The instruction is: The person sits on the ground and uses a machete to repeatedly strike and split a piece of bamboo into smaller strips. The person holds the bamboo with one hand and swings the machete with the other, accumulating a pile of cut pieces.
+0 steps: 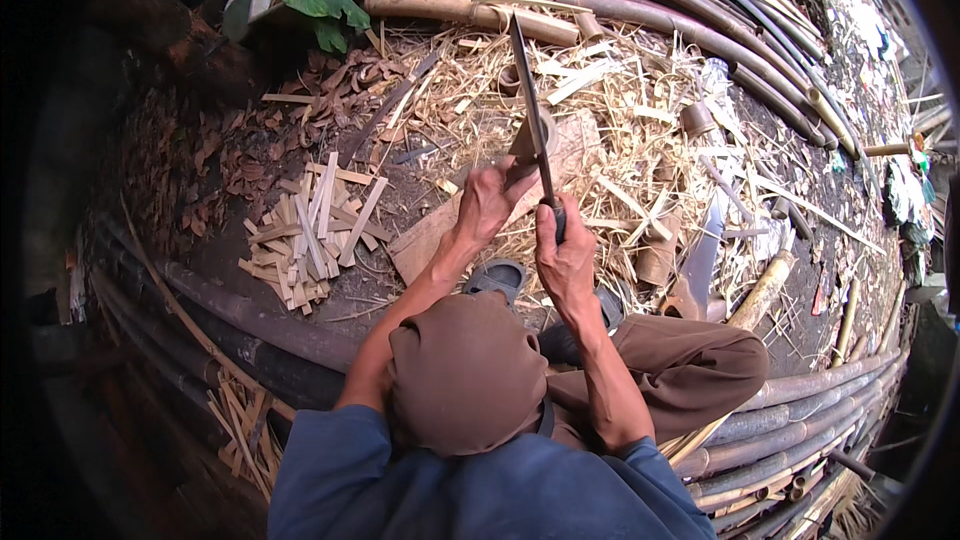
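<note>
Crossing machete (526, 80) and bamboo piece (525, 145)

My left hand (485, 202) clasps the bamboo, its long axis slanting away rightward; my right hand (566, 258) grips the machete's handle, blade pointing ahead. Whether they touch, I cannot tell.

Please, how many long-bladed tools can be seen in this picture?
2. The long, dark metal knife is in the right bare hand; a long, silvery metal blade with a brown handle is at the person's right, near pale, thin shavings. Others may be hidden underneath.

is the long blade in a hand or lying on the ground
In a hand: the right hand grips the long blade by its handle.
</note>
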Motion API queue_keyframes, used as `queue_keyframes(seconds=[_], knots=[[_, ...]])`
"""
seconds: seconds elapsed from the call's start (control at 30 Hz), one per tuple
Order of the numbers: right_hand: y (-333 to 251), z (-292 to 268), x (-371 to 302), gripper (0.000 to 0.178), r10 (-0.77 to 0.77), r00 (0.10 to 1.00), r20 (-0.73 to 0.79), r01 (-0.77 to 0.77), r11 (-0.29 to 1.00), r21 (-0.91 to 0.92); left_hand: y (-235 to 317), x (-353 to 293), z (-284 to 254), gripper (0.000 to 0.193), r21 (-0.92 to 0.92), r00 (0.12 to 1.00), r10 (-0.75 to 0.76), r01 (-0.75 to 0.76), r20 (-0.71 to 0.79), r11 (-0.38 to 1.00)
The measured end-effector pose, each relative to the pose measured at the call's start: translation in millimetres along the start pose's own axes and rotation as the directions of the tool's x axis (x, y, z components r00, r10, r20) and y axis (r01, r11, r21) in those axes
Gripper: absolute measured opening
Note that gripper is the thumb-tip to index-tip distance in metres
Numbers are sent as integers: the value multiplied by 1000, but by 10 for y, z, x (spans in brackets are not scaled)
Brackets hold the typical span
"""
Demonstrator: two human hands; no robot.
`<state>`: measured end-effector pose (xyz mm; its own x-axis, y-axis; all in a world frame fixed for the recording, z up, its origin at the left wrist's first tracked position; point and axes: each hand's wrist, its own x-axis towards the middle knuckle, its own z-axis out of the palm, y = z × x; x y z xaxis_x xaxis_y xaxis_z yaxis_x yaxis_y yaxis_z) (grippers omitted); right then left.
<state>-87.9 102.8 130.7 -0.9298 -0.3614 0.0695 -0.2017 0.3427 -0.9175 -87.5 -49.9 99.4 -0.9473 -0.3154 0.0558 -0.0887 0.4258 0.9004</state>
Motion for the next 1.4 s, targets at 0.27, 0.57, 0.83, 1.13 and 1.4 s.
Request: queue_keyframes(seconds=[0.27,0.57,0.83,1.13,1.4], knots=[[523,319,60,21,12,999,46,-8,996,-89,-869,-21,256,44,272,997,68,-73,30,959],[534,148,6,23,1,999,47,7,986,-165,-779,-319,56,61,120,990,58,-74,128,990],[211,88,63,25,80,995,54,-77,996,-54,-192,-32,-53,29,169,973,231,-226,-13,959],[522,67,95,27,-12,996,87,19,996,-89,-372,80,11,16,174,927,374,-374,31,911],[1045,-557,736,25,3,999,43,23,802,-596,-331,167,210,12,118,923,380,-384,50,916]])
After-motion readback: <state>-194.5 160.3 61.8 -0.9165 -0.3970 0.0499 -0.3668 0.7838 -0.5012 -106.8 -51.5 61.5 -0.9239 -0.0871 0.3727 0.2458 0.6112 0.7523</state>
